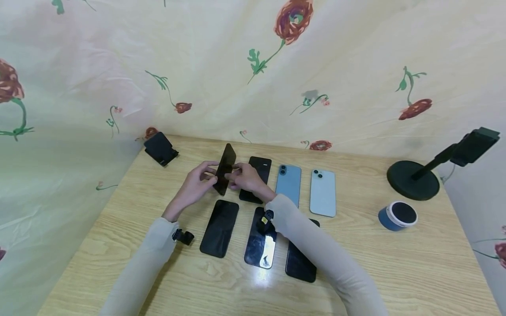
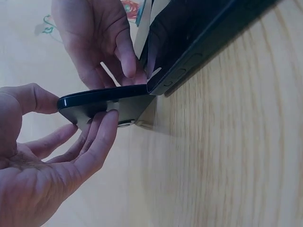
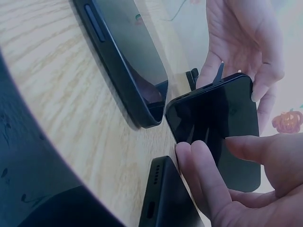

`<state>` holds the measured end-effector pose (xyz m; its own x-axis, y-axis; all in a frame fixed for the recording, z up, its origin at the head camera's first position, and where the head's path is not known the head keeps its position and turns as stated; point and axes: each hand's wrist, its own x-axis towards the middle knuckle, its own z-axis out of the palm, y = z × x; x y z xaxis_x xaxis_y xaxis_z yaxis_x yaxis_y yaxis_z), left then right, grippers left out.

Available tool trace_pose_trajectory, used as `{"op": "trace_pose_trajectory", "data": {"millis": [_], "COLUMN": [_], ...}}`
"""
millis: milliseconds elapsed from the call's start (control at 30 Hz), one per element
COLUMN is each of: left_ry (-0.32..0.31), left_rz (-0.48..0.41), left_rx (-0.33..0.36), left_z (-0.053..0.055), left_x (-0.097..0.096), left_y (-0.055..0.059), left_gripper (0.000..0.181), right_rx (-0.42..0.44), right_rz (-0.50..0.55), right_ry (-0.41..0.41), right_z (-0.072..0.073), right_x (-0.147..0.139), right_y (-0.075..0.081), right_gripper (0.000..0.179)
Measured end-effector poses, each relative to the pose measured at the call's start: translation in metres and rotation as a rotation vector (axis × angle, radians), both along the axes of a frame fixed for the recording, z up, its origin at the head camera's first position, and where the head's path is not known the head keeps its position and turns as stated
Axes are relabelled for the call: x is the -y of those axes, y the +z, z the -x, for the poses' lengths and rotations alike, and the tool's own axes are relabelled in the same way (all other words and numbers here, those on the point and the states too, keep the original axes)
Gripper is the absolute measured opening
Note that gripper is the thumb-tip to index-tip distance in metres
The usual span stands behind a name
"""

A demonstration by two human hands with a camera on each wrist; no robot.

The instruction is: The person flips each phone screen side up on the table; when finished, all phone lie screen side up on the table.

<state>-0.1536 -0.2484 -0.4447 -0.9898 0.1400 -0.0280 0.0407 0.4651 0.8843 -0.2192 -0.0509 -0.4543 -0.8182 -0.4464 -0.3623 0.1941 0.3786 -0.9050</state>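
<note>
A black smartphone (image 1: 225,169) is held up on edge above the wooden table, tilted, its dark screen facing my right hand. My left hand (image 1: 196,182) grips it, thumb at one edge and fingers on the back, as the left wrist view shows. At the screen side, my right hand (image 3: 255,189) has its thumb against the glass and fingertips at the lower edge. Just right of it lies a black phone (image 1: 261,169), partly covered by my right hand. Nearer me lies a dark phone (image 1: 219,228), screen up.
A blue phone (image 1: 288,182) and a pale blue phone (image 1: 323,193) lie face down. Two dark phones, one glossy (image 1: 258,252) and one matte (image 1: 300,263), lie under my right forearm. Black stands (image 1: 160,148) (image 1: 413,180) flank the table; a blue jar (image 1: 389,219) sits right.
</note>
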Motion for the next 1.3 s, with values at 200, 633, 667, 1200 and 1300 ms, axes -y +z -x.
{"op": "trace_pose_trajectory", "data": {"millis": [200,633,667,1200,1300], "left_ry": [-0.011,0.028,0.032,0.065,0.072], "left_rz": [-0.025,0.030,0.040,0.157,0.161], "left_rx": [0.005,-0.023,-0.023,0.034,0.059], "left_z": [0.001,0.003,0.003,0.008,0.009], "left_x": [0.002,0.005,0.005,0.012,0.012], "left_y": [-0.001,-0.002,-0.002,-0.013,-0.013], "left_gripper": [0.046,0.040,0.040,0.043,0.045], "right_rx": [-0.035,-0.095,-0.096,-0.186,-0.178], "right_rz": [-0.034,-0.115,-0.125,-0.221,-0.233], "right_ry": [-0.002,-0.061,-0.065,-0.110,-0.119], "right_z": [-0.001,-0.003,-0.004,-0.006,-0.006], "right_x": [-0.001,-0.001,-0.001,0.007,0.009], "right_y": [-0.001,0.000,0.001,0.001,0.002], "right_gripper": [0.064,0.072,0.073,0.076,0.077]}}
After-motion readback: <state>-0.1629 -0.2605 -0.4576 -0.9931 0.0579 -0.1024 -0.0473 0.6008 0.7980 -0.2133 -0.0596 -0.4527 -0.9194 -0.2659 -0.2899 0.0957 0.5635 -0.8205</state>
